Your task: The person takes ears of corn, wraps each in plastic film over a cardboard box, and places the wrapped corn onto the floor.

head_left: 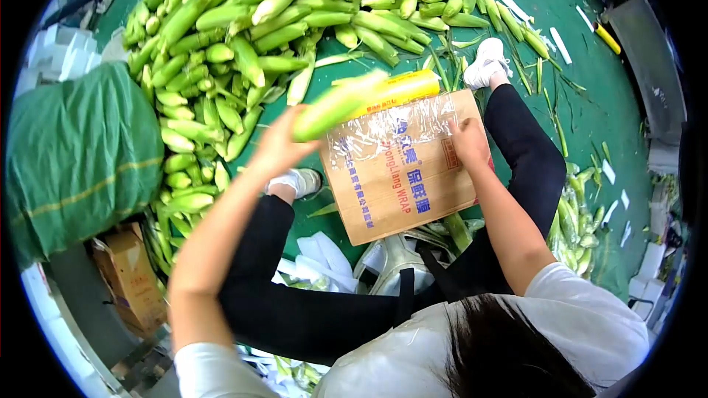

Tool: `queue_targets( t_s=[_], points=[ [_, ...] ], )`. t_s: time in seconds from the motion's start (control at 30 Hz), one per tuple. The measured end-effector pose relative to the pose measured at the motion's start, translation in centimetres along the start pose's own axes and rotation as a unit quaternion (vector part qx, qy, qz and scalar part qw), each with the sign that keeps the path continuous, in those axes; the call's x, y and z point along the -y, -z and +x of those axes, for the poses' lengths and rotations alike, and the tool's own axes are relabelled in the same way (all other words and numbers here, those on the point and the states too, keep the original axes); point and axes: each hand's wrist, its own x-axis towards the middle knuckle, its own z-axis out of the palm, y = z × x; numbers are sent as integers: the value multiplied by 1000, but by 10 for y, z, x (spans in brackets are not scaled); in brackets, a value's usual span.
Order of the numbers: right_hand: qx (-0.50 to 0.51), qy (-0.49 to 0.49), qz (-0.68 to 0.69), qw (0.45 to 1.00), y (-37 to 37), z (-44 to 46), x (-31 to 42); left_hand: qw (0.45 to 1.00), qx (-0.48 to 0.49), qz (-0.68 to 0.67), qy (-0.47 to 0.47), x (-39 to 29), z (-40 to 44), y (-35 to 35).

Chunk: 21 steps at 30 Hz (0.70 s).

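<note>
My left hand [284,140] is closed around the lower end of a corn cob in green husk [339,107], slightly blurred and held above the left edge of a cardboard box [369,210]. Clear cling film [420,114] lies crinkled over the far part of the box top. At the film's right end, my right hand [470,144] has its fingers curled and pinched together on the film. A yellow roll [402,90] lies along the box's far edge, partly hidden behind the raised cob.
A large heap of husked corn [243,37] covers the floor ahead and left. On the left bulges a green sack [85,158], with a carton [131,276] below it. Wrapped corn [575,225] lies on the right. White strips [560,46] and leaf scraps litter the green floor.
</note>
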Motion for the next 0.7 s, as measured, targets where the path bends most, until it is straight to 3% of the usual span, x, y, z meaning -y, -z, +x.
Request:
queue_targets(
  t_s=[0.03, 0.07, 0.13, 0.17, 0.27, 0.3, 0.4, 0.43, 0.47, 0.5, 0.53, 0.6, 0.63, 0.7],
  points=[
    [59, 5, -36, 998, 1, -1, 10, 988, -59, 103, -94, -11, 21, -40],
    [118, 13, -74, 990, 2, 4, 13, 989, -10, 122, -81, -21, 42, -69],
    [177, 57, 52, 981, -15, 26, -13, 990, 15, 142, -5, -30, 67, -119],
    [204, 77, 111, 970, -19, 34, -31, 984, 9, 178, -11, -26, 71, -131],
    [220, 31, 471, 854, 0, 41, -59, 962, 20, 268, -38, -30, 73, -150],
    [156, 35, 585, 795, 18, 25, -25, 954, 27, 297, -47, -31, 74, -152],
    [131, 167, 594, 776, -13, 24, 41, 958, -3, 283, -49, -40, 80, -175],
    [99, 258, 431, 859, -26, 24, 48, 959, 11, 283, -28, -46, 82, -175],
    [61, 340, 252, 904, -40, 22, 53, 959, -54, 269, -72, -52, 77, -174],
    [-20, 472, 149, 869, -53, 22, 49, 948, -105, 266, -140, -44, 68, -173],
    [-2, 504, 140, 852, -48, 20, 49, 929, -156, 261, -209, -32, 56, -174],
    [28, 568, 113, 815, -20, 19, 49, 939, -82, 208, -262, 14, 11, -179],
    [53, 616, 31, 785, -15, 26, 45, 940, -41, 177, -288, 27, -4, -182],
    [72, 633, -50, 769, -6, 27, 47, 953, -130, 215, -169, 20, -11, -182]
  ],
)
